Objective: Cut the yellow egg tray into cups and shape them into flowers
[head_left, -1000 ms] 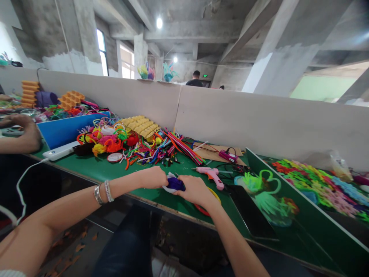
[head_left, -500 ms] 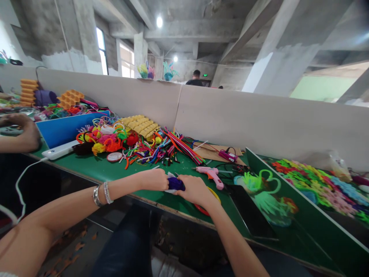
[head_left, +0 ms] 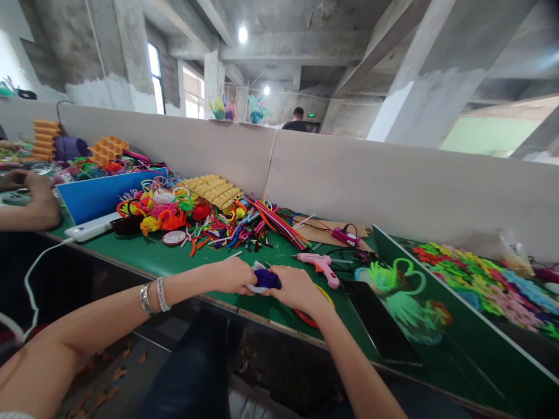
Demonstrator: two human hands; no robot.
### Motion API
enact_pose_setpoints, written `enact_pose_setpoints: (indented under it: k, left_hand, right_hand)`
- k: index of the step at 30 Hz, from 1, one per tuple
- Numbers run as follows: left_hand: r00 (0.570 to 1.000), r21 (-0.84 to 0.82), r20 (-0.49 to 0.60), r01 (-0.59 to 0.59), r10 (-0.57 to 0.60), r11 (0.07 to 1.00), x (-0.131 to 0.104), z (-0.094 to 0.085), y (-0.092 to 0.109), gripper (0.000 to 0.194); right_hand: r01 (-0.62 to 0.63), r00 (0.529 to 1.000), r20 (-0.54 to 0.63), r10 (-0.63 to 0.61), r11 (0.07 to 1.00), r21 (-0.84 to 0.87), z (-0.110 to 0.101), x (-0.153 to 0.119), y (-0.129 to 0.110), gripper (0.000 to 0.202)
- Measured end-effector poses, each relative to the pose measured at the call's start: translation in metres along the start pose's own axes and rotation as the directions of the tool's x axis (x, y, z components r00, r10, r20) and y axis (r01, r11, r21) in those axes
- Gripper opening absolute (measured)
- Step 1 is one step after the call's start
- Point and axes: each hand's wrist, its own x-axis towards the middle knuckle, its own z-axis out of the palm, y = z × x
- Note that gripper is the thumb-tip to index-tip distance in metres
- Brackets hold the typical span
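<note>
Between my two hands, just above the green tabletop, is a small purple and white fuzzy bundle [head_left: 266, 279] that looks like bent pipe cleaners. My left hand [head_left: 231, 274], with a bracelet and a beaded band on its wrist, has its fingers closed on the white left side. My right hand [head_left: 296, 286] grips the purple right side between thumb and fingers. The fingertips hide part of the bundle. Beyond my right hand lies a pink glue gun [head_left: 320, 266]. Partly under my right wrist are red- and yellow-handled scissors or pliers [head_left: 325, 295].
A heap of colourful pipe cleaners [head_left: 227, 230] spreads across the back left, beside a white power strip [head_left: 94, 227]. To the right lie a black tablet [head_left: 379, 320] and a green divider board [head_left: 471, 308]. Another person's hand [head_left: 41, 201] is at far left.
My left hand has shifted slightly left along the bundle, baring more of its purple and white part. My right hand stays nearly still. The other person's hand has moved a little.
</note>
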Motion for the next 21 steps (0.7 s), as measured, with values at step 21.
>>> enact_pose_setpoints:
  k: [21]
  left_hand:
    - [0.990,0.187,-0.085,-0.093,0.111,0.978,0.0024,0.0070,-0.0012,0.019]
  right_hand:
    - [-0.008,1.000,-0.002,0.008,1.000,0.024,0.0012,0.0000,0.0014,0.040]
